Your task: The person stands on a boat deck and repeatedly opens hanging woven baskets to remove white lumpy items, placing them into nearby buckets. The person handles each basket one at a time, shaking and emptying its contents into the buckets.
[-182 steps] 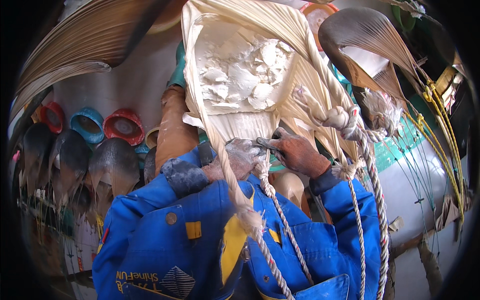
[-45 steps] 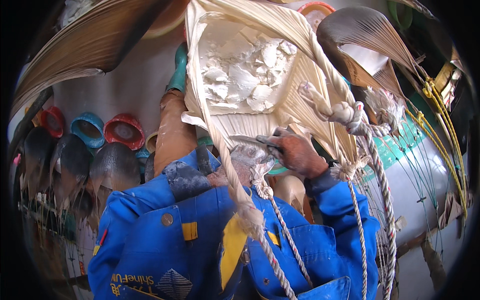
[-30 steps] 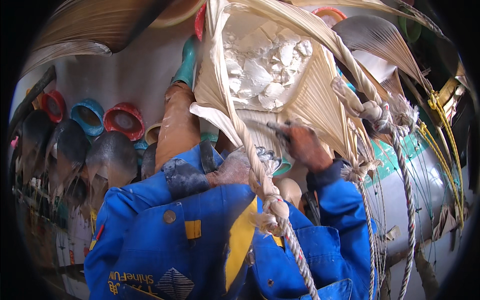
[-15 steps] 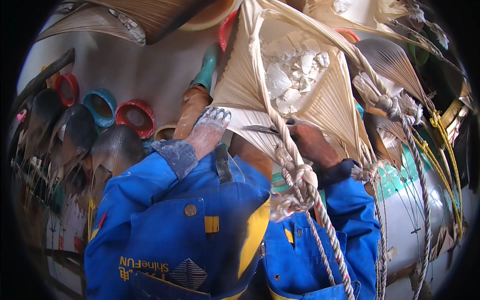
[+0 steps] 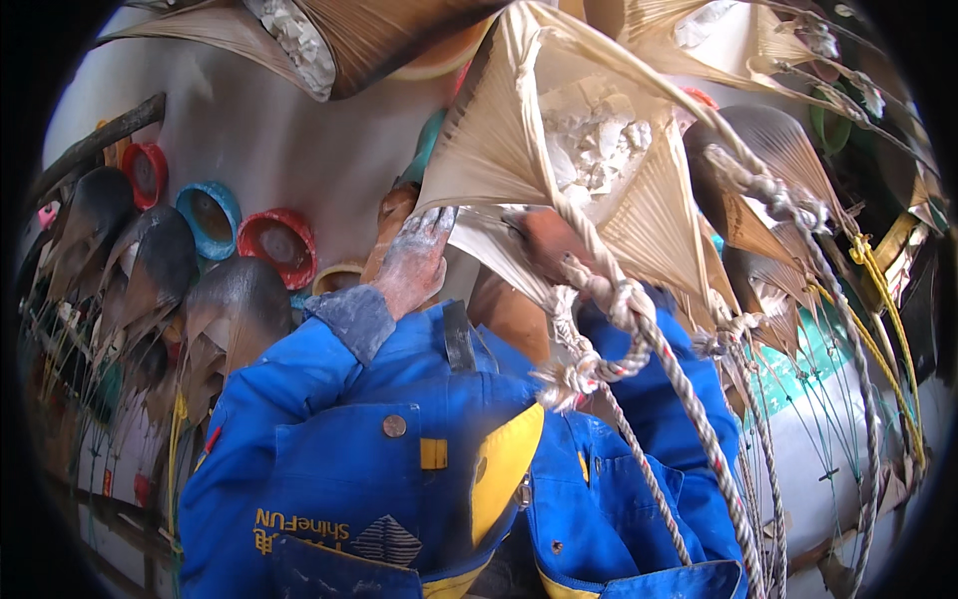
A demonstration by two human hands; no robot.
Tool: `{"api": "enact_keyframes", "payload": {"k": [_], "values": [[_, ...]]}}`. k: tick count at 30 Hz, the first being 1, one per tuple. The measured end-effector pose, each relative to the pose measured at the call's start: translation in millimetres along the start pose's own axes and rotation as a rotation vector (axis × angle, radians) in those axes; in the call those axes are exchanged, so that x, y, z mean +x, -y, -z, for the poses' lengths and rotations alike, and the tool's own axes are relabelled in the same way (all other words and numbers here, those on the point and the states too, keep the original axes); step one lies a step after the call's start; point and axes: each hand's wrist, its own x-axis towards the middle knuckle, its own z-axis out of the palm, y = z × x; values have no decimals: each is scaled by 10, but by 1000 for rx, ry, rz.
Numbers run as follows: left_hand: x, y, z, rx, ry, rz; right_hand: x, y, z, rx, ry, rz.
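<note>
A pleated palm-leaf bucket [image 5: 486, 170] hangs from a thick twisted rope in front of me, its mouth toward me. White crumbly chunks [image 5: 596, 150] lie inside it. My left hand [image 5: 411, 255], dusted white, has its fingertips on the bucket's lower left edge and appears to grip it. Beneath the white bottom flap, my right hand [image 5: 549, 243] is closed, partly behind the rope; of the thin dark knife in it only a dark bit shows at the fingers. A large knot [image 5: 627, 304] hangs just below this hand.
At left stand red bowls [image 5: 276, 248], a blue bowl [image 5: 209, 220] and several dark-bottomed leaf buckets [image 5: 239, 299]. More leaf buckets hang at the top and right. Knotted ropes [image 5: 699, 419] run down on the right, beside a yellow rope [image 5: 883, 309]. A green-topped pole [image 5: 427, 145] stands behind my left hand.
My right hand has moved left and up, closer to my left hand, and the knife blade is now mostly hidden. The rope and knot have swung a little to the right.
</note>
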Motion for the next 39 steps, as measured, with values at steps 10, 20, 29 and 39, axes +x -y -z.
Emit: {"api": "enact_keyframes", "payload": {"k": [10, 20, 29, 39], "values": [[727, -807, 122, -389, -127, -480, -880, 371, 46, 63, -758, -341], [502, -270, -439, -549, 241, -428, -1132, 391, -337, 1154, -963, -496], [10, -266, -24, -556, 67, -196, -1029, 507, -775, 1563, -1220, -168], [850, -607, 1443, 13, -25, -541, -883, 95, -911, 1716, -1280, -26]]}}
